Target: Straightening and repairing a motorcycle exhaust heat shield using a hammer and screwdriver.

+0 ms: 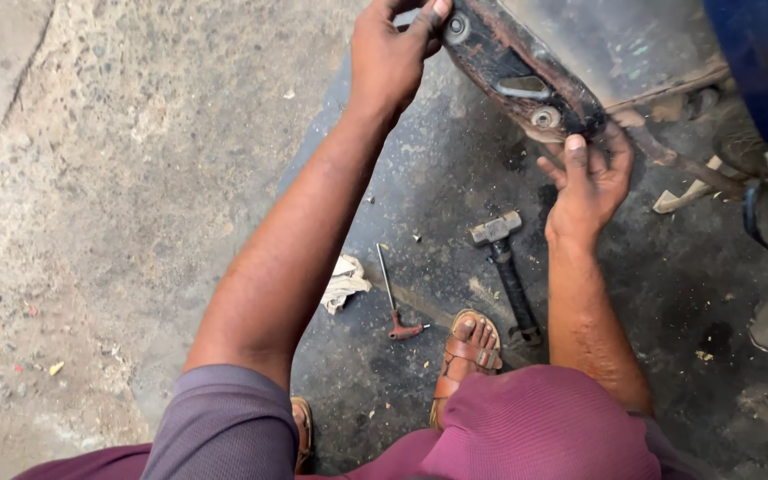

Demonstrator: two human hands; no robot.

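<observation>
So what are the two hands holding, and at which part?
Both grip one dark, rusty metal bracket: left hand at its upper end, right hand at its lower end.

Single head cam, worn by the person, pitched steeply down and slightly forward. It looks along both outstretched forearms from above the lap; purple-clad knees fill the bottom edge, so the wearer is crouched or seated low. Left hand (393, 53) sits at top centre, partly cropped by the frame edge; right hand (588, 182) is right of centre, closer in. The dark metal part (522, 71) they hold runs off the top edge. Range is near: arm's length to the hands, ground just beyond. The hammer (507, 267) on the ground lies mid-frame between the arms. No second view, so no overlap.
</observation>
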